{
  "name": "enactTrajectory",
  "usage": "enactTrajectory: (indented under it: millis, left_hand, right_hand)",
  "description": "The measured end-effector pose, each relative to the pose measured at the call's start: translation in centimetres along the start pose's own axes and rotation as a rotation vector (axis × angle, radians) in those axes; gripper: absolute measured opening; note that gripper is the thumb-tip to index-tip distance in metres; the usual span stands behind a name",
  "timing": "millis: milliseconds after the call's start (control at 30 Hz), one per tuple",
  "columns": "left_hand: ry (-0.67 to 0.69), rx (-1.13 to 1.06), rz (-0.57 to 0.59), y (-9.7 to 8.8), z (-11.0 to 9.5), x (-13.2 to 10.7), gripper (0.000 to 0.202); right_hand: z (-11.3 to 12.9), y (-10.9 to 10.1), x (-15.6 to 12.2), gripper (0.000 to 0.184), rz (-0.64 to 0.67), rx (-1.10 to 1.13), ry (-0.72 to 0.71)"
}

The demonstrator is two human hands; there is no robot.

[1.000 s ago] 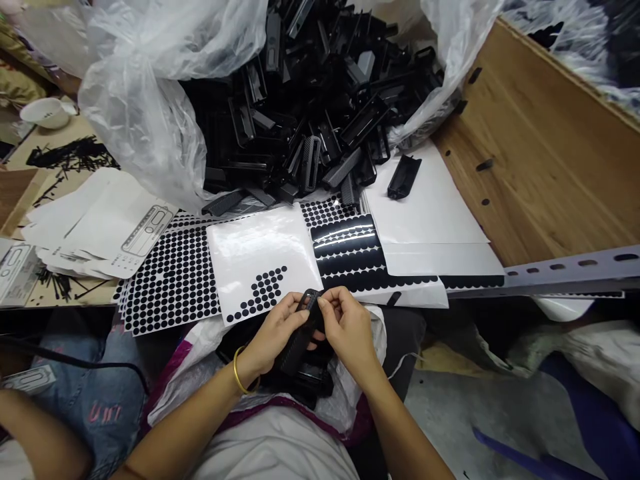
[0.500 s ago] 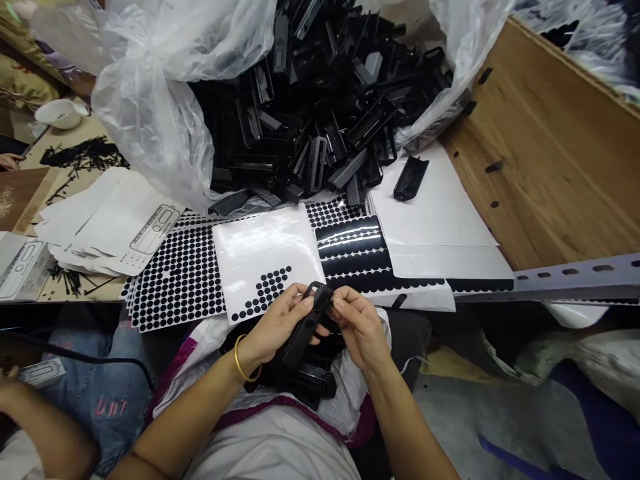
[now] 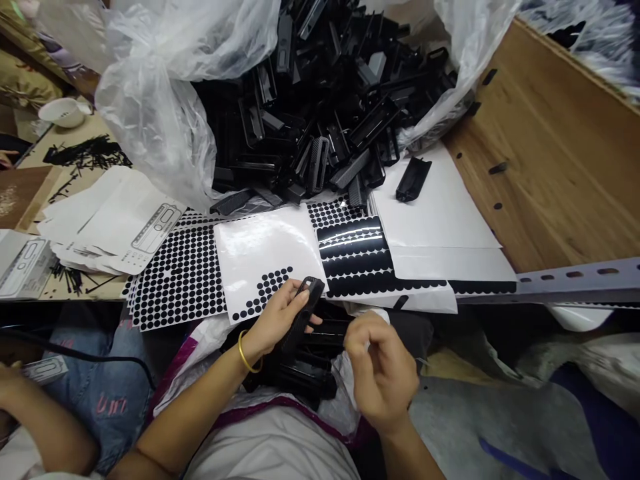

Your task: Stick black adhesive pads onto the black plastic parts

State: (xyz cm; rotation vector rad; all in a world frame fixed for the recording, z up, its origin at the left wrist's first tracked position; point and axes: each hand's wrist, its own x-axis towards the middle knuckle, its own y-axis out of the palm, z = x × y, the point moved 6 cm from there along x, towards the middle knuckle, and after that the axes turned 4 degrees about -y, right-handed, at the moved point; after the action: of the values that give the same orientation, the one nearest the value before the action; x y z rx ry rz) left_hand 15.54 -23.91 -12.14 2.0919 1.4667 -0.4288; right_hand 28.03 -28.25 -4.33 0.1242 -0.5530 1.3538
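One black part pinched in our L hand: thumb on the face turned up to us, fingers under, tips showing past its R edge. It's held at a slant over the lap bag, far end pointing up + away. Our R hand is off it, just to the R, fingers curled twd thumb; blurred, can't tell if anything's pinched in there.

Handling, our guess: moulded plastic, so light + stiff, little flex. Textured face shd grip OK; glossy faces like those on the heap are prob slippery, esp w/ damp fingers. Not v. fragile, but thin edges + the cutout nr the far end cd crack if we squeeze there, and gloss wd scratch. Best hold: across the long sides abt mid-length, light pressure, far end kept free.

Further out: more black parts in the lap bag; dot sheet w/ a small patch of black dots just beyond our L hand; fuller dot sheets L of that. Past those, heap of parts in a clear bag; one loose part on white sheets to the R.
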Motion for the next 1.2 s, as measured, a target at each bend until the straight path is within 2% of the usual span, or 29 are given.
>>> enactTrajectory:
  millis: [100,167,233,533,867,1200]
  left_hand:
    - [-0.083,-0.116,0.123,0.5,0.6,-0.2,0.033]
    - [-0.106,-0.148,0.155,0.8,0.6,-0.5,0.032]
    - [-0.112,-0.156,0.158,0.9,0.6,-0.7,0.032]
    - [-0.112,-0.134,0.115,0.9,0.6,-0.9,0.033]
    - [-0.096,-0.109,0.1,0.8,0.4,-1.0,0.033]
    - [-0.112,-0.118,0.081,0.8,0.5,-1.1,0.034]
  right_hand:
    - [-3.2,0.1,0.2,0.016,0.023,0.105,0.408]
    - [-4.9,0.5,0.1,0.02,0.021,0.182,0.556]
    - [-5.9,0.9,0.0,0.021,0.028,0.217,0.621]
    - [-6.4,1.8,-0.2,0.02,0.049,0.225,0.68]
    - [-6.9,2.5,-0.4,0.027,0.0,0.429,0.796]
    - [-6.1,2.3,0.1,0.022,0.022,0.248,0.669]
